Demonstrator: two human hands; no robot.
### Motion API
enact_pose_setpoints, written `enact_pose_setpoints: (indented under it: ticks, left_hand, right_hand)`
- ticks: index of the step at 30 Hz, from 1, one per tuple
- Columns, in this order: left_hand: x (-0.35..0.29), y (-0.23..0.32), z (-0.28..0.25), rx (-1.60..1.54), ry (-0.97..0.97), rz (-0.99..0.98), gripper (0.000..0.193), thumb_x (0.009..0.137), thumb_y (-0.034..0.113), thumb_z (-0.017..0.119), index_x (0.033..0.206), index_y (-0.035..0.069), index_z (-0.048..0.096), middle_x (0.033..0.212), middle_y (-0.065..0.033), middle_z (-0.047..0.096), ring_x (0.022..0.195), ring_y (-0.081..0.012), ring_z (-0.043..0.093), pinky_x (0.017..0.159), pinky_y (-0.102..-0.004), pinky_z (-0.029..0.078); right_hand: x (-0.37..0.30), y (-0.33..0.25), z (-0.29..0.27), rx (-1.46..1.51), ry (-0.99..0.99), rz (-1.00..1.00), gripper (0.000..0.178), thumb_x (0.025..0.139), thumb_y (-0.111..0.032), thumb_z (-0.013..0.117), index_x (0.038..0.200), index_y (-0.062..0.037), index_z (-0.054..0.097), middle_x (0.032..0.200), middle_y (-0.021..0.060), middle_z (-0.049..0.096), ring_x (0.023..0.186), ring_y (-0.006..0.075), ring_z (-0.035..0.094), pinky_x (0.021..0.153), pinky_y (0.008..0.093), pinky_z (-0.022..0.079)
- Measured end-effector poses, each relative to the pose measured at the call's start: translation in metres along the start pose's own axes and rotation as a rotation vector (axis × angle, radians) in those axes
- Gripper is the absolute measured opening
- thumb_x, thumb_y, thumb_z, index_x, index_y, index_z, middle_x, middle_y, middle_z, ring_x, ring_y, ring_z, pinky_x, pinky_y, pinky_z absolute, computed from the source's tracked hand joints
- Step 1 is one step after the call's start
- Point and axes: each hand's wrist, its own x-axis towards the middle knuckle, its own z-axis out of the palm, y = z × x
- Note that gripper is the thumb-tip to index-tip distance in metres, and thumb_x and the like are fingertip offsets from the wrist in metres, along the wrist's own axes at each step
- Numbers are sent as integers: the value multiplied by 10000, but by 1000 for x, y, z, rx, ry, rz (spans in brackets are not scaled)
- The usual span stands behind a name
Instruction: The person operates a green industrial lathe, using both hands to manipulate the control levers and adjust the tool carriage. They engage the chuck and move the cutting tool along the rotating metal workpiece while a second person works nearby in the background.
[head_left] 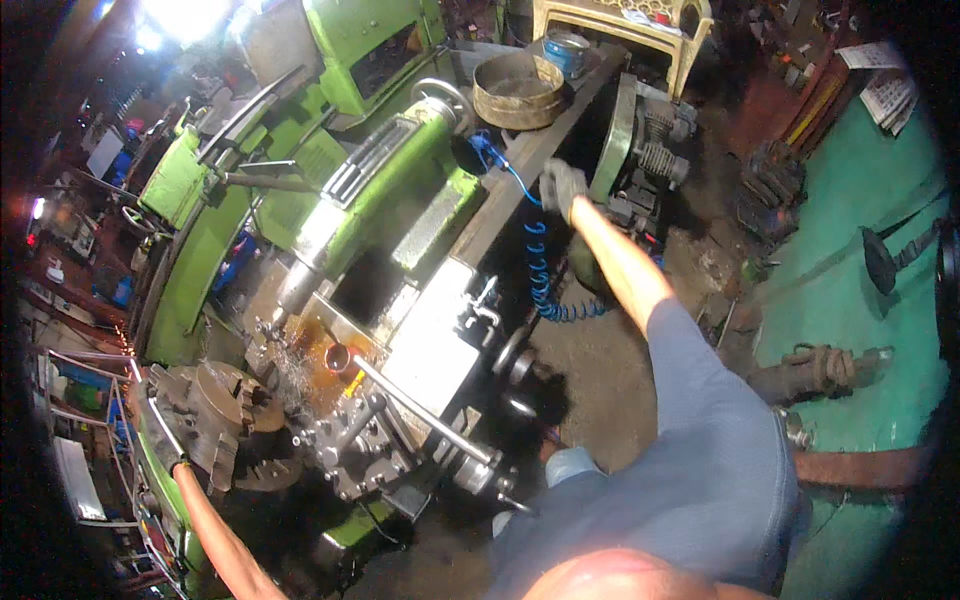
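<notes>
My right hand (562, 186), in a grey glove, is stretched out toward the far end of the lathe bed. Its fingers look curled, but what they hold, if anything, does not show. Right beside it runs a blue coiled air hose (541, 290), leading up to a blue fitting (486, 150) near the bed. My left hand (178, 464) is low at the left, by the large lathe chuck (225, 400); its fingers cannot be made out against a pale metal bar. A tool post (360, 445) with a long handle (425, 410) stands between my arms.
The green tailstock (400, 165) sits on the lathe bed. Beyond it are a round metal pan (518, 92), a blue tin (566, 54) and a cream plastic chair (690, 45). A motor or compressor (660, 135) stands at the right. Metal shavings (295, 370) lie near the chuck.
</notes>
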Motion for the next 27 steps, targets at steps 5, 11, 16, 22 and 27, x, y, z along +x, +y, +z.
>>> enact_pose_setpoints:
  ticks: [5, 11, 16, 22, 27]
  left_hand:
    - [-11, 7, -4, 25, -11, -53, 428, 935, 271, 597, 1319, 93, 537, 1365, -234, 545, 1264, -372, 540, 1052, -455, 444]
    - [-10, 10, 1, 26, -25, -84, 452, 926, 292, 587, 1341, 127, 522, 1377, -235, 540, 1271, -378, 537, 1057, -462, 441]
    - [-26, 2, -14, 65, -50, -110, 472, 918, 310, 579, 1360, 156, 510, 1386, -236, 535, 1278, -384, 534, 1060, -468, 438]
    - [-19, -4, -20, 69, -41, -42, 498, 909, 331, 569, 1382, 191, 495, 1398, -237, 530, 1285, -390, 531, 1065, -476, 435]
    - [-26, 15, -14, 109, -85, -72, 520, 902, 348, 560, 1400, 219, 483, 1408, -238, 525, 1292, -395, 529, 1069, -482, 433]
  right_hand:
    - [65, -98, 60, -44, -18, -29, 459, 838, -538, 724, 879, -85, 667, 706, 43, 641, 531, 185, 594, 462, 343, 490]
    - [25, 70, 29, -1118, -215, -439, 448, 883, -451, 573, 679, -61, 660, 615, 123, 649, 542, 259, 636, 566, 398, 507]
    - [-95, 155, -22, -1152, -390, -26, 426, 906, -380, 473, 745, -79, 727, 678, 136, 691, 685, 302, 695, 710, 411, 539]
    - [-119, 258, -152, -993, -129, -247, 255, 902, -315, 609, 775, -97, 648, 582, 59, 590, 529, 181, 603, 496, 369, 473]
    - [-196, 175, -133, -659, -27, 347, 384, 936, -410, 617, 693, -112, 605, 580, 14, 517, 439, 153, 492, 405, 346, 414]
